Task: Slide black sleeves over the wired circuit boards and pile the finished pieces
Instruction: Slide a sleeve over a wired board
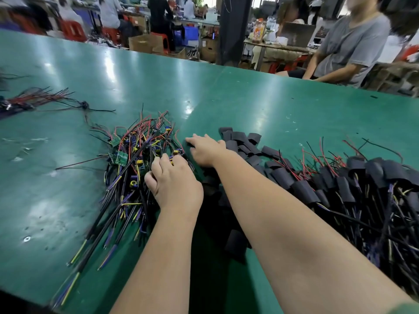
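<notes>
A tangle of wired circuit boards [136, 155] with green boards and red, black, yellow and purple wires lies left of centre on the green table [226, 98]. My left hand [174, 180] rests on its right edge, fingers curled into the wires. My right hand [205, 149] reaches forward between that tangle and a heap of loose black sleeves [242, 141], fingers stretched out flat, one fingertip touching a black sleeve. To the right, a pile of sleeved pieces [353, 184] spreads to the frame edge.
Another bundle of red and black wires [38, 98] lies at the far left. A person in a grey shirt [349, 46] sits across the table at the right. Cardboard boxes, red stools and other workers fill the background.
</notes>
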`<state>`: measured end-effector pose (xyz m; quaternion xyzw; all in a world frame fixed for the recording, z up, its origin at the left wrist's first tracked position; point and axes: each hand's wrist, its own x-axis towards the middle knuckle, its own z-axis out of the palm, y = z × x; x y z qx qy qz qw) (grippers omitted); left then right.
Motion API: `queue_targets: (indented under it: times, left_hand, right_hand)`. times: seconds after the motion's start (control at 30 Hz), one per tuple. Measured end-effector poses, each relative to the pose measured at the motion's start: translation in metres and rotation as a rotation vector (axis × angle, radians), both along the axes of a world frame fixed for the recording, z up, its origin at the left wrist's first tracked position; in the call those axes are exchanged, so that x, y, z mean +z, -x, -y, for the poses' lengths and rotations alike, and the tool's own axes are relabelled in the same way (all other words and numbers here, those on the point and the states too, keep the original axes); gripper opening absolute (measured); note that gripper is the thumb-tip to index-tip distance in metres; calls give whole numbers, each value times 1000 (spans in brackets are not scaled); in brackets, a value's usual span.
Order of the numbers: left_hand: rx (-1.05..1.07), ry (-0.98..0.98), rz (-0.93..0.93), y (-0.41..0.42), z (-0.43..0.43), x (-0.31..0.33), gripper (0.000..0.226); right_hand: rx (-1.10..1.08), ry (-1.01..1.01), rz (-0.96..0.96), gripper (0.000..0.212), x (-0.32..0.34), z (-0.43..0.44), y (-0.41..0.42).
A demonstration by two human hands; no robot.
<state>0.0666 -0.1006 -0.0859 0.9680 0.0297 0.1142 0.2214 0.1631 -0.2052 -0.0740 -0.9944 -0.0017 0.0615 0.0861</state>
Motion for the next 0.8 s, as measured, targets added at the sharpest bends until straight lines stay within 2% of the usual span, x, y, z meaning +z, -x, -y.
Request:
queue_targets:
  times: [0.13,0.3,0.4,0.47,0.57,0.63,0.7,0.8]
  left_hand:
    - [76,-27,51,-4,-4,2,43]
    - [89,-18,21,-4,-6,1,46]
    - [65,-42,23,-4,-6,0,43]
    - [67,-20,27,-6,-8,2,41]
    - [60,-13,26,-7,-7,2,33]
    - [53,-8,35,-7,-7,2,27]
    - [45,18,50,-7,-7,1,22]
    - [19,58,102,-8,-7,3,22]
  right_hand:
    - [14,49,188,31,4,4,16]
    - [91,-6,138,23,21,7,58]
    - [155,-182,86,18,32,8,84]
    - [86,-322,148,19,38,16,90]
    - [-103,-195,314,35,36,44,75]
    - [-267,-103,269,46,30,65,63]
    - [-406,-93,160,55,21,83,53]
    - [-400,-135,51,55,9,94,44]
